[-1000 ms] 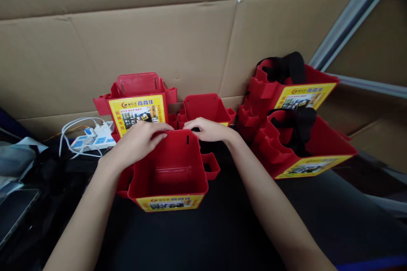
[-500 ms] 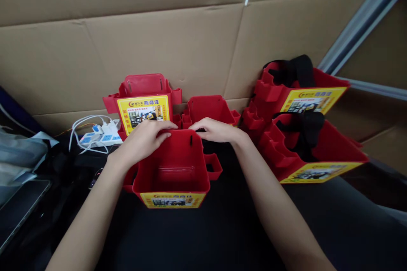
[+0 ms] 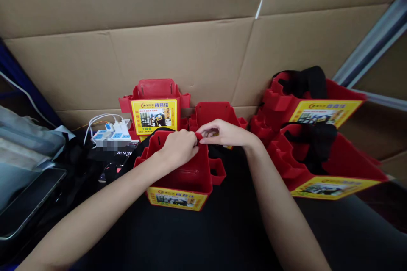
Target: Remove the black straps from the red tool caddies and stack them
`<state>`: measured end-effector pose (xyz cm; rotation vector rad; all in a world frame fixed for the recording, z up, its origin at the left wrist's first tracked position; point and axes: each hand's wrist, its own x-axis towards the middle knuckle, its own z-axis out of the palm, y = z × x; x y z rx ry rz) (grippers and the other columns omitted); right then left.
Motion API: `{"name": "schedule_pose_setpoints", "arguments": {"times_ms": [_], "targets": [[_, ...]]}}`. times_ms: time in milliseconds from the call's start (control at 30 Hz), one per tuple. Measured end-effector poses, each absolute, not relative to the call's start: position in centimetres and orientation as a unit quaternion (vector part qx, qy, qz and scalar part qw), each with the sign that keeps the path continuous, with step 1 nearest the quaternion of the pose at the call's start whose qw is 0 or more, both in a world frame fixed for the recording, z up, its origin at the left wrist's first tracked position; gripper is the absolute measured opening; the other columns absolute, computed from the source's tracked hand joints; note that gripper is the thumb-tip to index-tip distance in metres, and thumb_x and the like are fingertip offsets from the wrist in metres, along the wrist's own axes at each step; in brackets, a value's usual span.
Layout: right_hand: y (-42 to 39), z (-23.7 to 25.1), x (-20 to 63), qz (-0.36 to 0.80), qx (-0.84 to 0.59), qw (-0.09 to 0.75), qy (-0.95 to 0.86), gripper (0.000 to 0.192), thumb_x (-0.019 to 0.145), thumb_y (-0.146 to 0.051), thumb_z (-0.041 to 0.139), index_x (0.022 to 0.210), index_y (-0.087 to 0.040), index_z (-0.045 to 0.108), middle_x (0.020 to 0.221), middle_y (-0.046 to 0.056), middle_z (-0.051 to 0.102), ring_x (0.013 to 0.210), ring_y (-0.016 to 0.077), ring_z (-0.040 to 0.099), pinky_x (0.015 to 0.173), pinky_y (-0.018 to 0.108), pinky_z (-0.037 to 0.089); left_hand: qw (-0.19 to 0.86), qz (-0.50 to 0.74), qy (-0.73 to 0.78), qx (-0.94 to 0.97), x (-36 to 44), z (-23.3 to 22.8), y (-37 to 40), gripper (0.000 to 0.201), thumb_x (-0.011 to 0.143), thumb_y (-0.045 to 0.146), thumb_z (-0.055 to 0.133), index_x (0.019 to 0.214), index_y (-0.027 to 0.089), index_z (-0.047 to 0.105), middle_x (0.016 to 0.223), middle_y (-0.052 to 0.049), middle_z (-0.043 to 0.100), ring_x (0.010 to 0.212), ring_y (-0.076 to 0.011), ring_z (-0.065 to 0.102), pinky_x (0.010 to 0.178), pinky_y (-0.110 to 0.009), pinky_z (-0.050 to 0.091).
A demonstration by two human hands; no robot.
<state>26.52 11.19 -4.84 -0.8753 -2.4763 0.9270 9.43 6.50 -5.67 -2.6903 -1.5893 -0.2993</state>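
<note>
In front of me a red plastic tool box (image 3: 187,173) stands on a dark surface, its yellow printed label facing me. My left hand (image 3: 182,148) reaches over it with curled fingers at the right part of its back wall; what they pinch is hidden. At the back right corner my right hand (image 3: 226,132) grips the rim between thumb and fingers. The back wall's left slot shows, while my left hand covers the right one. Some black material (image 3: 163,129) shows behind the back rim.
Another labelled red box (image 3: 155,89) and a red box (image 3: 213,112) stand behind, against cardboard (image 3: 187,59). Two red boxes with black straps (image 3: 318,82) are stacked at right. At left are a power strip (image 3: 116,135), a lit phone (image 3: 125,154) and a dark-screened device (image 3: 30,199).
My left hand has moved right along the back wall, from the left corner to near my right hand, and its fingers have curled. The view has shifted slightly.
</note>
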Motion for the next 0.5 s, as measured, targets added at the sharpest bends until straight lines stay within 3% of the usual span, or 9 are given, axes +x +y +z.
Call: {"name": "schedule_pose_setpoints", "arguments": {"times_ms": [167, 267, 500], "targets": [[10.7, -4.8, 25.9, 0.283, -0.335, 0.171, -0.882, 0.017, 0.069, -0.021, 0.053, 0.081, -0.015, 0.063, 0.060, -0.004, 0.046, 0.056, 0.0076, 0.039, 0.053, 0.021, 0.032, -0.033, -0.097, -0.467, -0.878, 8.0, -5.5, 5.7, 0.020, 0.076, 0.021, 0.048, 0.058, 0.017, 0.055, 0.057, 0.001, 0.057, 0.055, -0.0110, 0.049, 0.052, -0.024, 0.031], [10.7, -4.8, 26.0, 0.287, -0.347, 0.170, -0.876, 0.015, 0.069, -0.023, 0.052, 0.080, -0.015, 0.061, 0.062, -0.003, 0.048, 0.057, 0.0081, 0.040, 0.053, 0.021, 0.032, -0.066, -0.101, -0.449, -0.885, 5.6, -5.3, 4.1, 0.026, 0.077, 0.027, 0.049, 0.054, 0.016, 0.047, 0.051, 0.004, 0.049, 0.048, -0.0071, 0.037, 0.051, -0.022, 0.028], [10.6, -4.6, 26.4, 0.267, -0.372, 0.155, -0.875, 0.012, 0.070, -0.027, 0.053, 0.068, -0.016, 0.056, 0.061, -0.003, 0.049, 0.057, 0.0093, 0.043, 0.053, 0.022, 0.033, -0.193, -0.156, -0.543, -0.803, -3.1, -5.5, -2.3, 0.034, 0.080, 0.033, 0.048, 0.053, 0.015, 0.038, 0.052, 0.005, 0.033, 0.051, -0.0070, 0.029, 0.046, -0.017, 0.025]]}}
